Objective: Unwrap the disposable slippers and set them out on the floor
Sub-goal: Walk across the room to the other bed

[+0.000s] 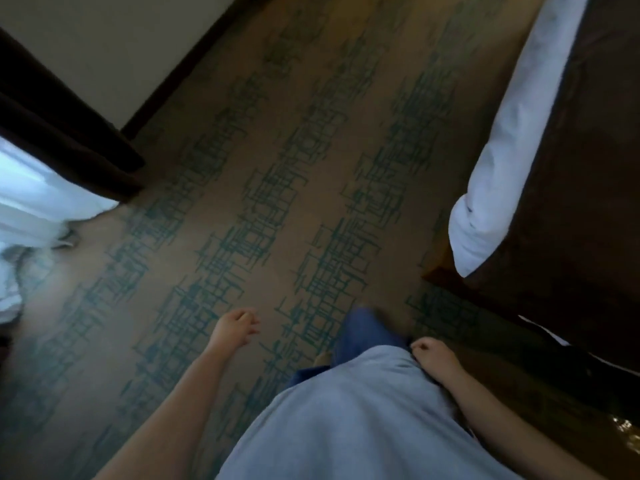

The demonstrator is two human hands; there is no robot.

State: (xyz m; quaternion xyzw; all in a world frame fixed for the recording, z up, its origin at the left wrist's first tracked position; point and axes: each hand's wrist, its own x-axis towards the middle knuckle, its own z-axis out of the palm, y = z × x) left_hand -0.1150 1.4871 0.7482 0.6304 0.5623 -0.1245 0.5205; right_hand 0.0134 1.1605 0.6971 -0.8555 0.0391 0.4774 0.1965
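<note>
- We are standing on the patterned carpet (277,168), looking down; our left hand (235,329) hangs loosely curled and holds nothing, as an idle arm does mid-step.
- Our right hand (434,358) rests at the hem of our grey shirt (346,410), fingers loosely curled, grasping nothing.
- No slippers show anywhere on the carpet, so we judge that they must first be fetched.
- The bed's white sheet (502,150) hangs at the carpet's right edge, and white curtains (31,209) pool at its left.

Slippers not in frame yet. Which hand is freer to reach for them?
Left, probably. The left hand hangs empty over open carpet, fingers loosely curled. The right hand is also empty but tucked against the grey shirt.
</note>
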